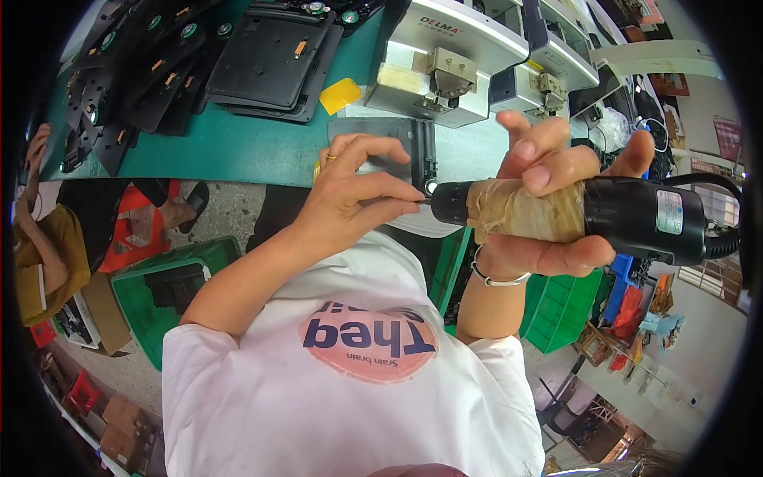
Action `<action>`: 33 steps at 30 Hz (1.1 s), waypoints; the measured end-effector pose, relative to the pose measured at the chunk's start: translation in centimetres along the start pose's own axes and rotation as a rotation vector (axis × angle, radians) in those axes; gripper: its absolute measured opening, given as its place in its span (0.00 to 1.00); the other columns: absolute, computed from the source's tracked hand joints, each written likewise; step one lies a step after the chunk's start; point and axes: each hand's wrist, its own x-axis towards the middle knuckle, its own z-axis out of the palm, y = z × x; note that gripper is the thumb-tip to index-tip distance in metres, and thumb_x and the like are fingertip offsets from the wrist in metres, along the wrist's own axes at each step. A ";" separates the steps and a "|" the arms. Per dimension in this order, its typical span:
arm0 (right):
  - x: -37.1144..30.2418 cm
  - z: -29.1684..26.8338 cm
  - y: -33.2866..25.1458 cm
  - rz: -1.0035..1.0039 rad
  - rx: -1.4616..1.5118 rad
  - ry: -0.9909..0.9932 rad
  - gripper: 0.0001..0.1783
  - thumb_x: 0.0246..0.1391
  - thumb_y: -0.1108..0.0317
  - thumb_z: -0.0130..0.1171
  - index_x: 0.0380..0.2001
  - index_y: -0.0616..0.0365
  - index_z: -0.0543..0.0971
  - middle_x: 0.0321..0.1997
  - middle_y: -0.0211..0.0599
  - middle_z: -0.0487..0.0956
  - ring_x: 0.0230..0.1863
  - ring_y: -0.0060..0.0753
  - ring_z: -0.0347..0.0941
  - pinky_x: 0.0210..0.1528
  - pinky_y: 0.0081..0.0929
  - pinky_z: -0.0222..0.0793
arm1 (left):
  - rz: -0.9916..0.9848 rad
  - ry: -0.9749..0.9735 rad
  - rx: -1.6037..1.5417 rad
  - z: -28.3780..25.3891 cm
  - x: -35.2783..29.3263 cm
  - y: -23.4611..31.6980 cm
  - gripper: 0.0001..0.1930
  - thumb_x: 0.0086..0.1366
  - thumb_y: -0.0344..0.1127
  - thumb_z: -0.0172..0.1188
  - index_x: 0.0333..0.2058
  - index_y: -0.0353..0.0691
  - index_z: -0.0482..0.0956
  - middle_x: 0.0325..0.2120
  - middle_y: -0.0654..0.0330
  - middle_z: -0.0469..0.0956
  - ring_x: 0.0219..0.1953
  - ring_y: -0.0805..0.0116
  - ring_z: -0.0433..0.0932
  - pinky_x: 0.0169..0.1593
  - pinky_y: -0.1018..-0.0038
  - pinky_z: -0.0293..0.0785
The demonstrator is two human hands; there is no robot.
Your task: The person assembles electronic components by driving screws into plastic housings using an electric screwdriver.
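My right hand (548,183) is wrapped round a black electric screwdriver (644,215), held level with its nose pointing left. Tan tape covers the middle of its body, and a black cable leaves its back end. At the nose, the thumb and forefinger of my left hand (350,187) pinch the tip of the thin bit (424,201); whether a screw sits between them is too small to tell. Just beyond my hands, a dark flat plastic panel (381,131) lies on the green bench (262,147), partly hidden by my left hand.
Stacked black panels (270,60) fill the bench's far left, beside a yellow card (340,95). Two pale metal machines (445,48) stand at the back. Green crates (179,274) sit below on the floor. At the left edge, another person's arm (40,238) shows near a red stool (139,226).
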 end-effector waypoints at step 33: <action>-1.2 0.4 -0.7 0.061 0.366 0.197 0.32 0.51 0.63 0.57 0.60 0.51 0.62 0.33 0.40 0.69 0.35 0.36 0.66 0.29 0.38 0.71 | 0.072 0.100 0.181 -0.7 0.8 0.2 0.10 0.45 0.30 0.73 0.29 0.45 0.84 0.38 0.66 0.76 0.42 0.65 0.72 0.47 0.70 0.66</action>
